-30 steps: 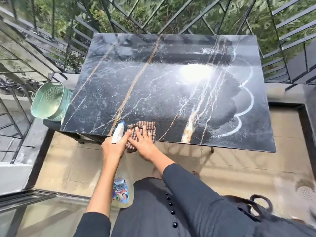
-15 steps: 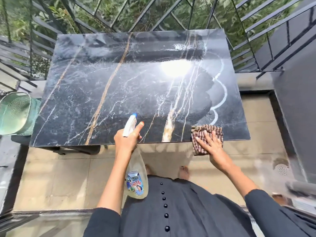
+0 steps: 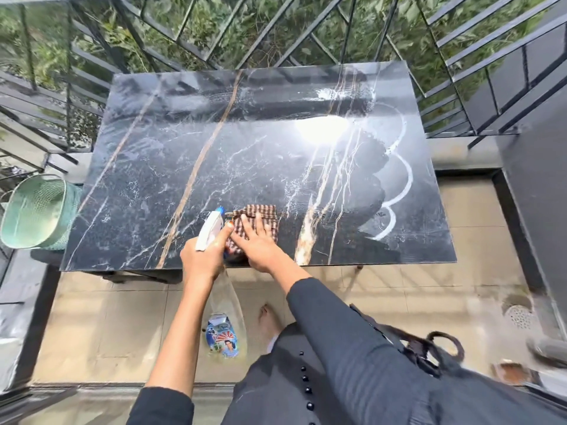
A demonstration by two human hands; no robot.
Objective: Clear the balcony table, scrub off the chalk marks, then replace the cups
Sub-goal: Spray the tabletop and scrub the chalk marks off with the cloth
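Fingers of the right hand are lying spread and flat, pressing the checked cloth onto the table at the middle of its near edge. The left hand is clenching the neck of the spray bottle (clear, hanging below that near edge), index finger reaching along the white nozzle. White chalk marks are looping along the table's right side. A green mesh basket is sitting off the left edge.
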